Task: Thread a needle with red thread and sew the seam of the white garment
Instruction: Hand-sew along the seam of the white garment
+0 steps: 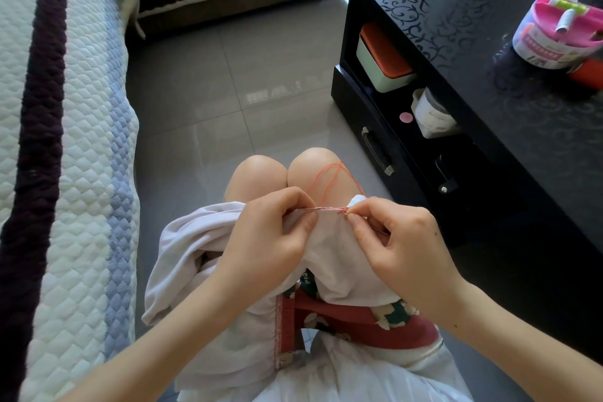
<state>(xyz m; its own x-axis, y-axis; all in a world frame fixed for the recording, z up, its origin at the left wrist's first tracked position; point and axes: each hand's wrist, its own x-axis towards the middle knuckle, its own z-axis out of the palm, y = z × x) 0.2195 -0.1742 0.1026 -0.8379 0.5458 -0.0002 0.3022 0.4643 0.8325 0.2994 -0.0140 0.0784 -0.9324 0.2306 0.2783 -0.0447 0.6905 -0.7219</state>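
Observation:
The white garment [208, 258] lies bunched across my lap. My left hand [274, 232] pinches its seam edge from the left and holds it taut. A short run of red stitches [326, 209] shows along the seam between my hands. My right hand [401, 238] pinches the needle [346, 213] at the right end of the seam, thumb and forefinger closed on it. Only a small glint of the needle shows. Loose red thread [329, 176] loops up over my right knee beyond the seam.
A black patterned table [522, 81] with shelves and a drawer stands close on the right. On it sits a pink sewing kit tub [561, 33]. A quilted sofa cover [71, 140] fills the left. Grey floor tiles [228, 91] lie ahead.

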